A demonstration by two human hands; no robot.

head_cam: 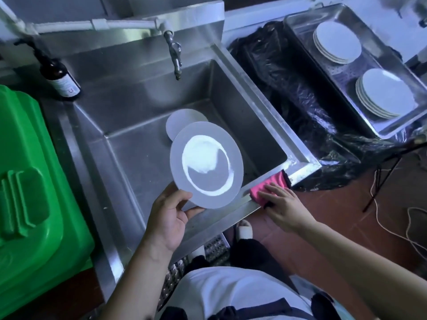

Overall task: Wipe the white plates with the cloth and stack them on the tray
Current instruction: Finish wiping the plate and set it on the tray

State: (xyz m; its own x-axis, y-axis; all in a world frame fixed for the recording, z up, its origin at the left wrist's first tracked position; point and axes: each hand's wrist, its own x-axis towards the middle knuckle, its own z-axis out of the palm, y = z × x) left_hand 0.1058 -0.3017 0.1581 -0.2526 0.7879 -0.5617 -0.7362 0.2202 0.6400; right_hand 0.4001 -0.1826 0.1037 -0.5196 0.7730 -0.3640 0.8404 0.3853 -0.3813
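Observation:
My left hand point(169, 215) grips a white plate point(206, 165) by its lower rim, with the thumb on top, and holds it tilted above the steel sink point(143, 107). Behind it, down in the sink, lies another white plate point(182, 120), partly hidden. My right hand point(283, 204) rests with spread fingers on the pink cloth point(269, 187), which lies on the sink's front right rim. At the upper right, the steel tray point(369, 72) holds two stacks of white plates, a far stack point(337, 41) and a near stack point(385, 93).
A tap point(174, 53) hangs over the sink's back. A dark bottle point(59, 76) stands at the back left corner. A green plastic lid point(32, 176) fills the left side. A black plastic bag point(293, 95) lies between sink and tray. Cables point(379, 181) trail on the floor.

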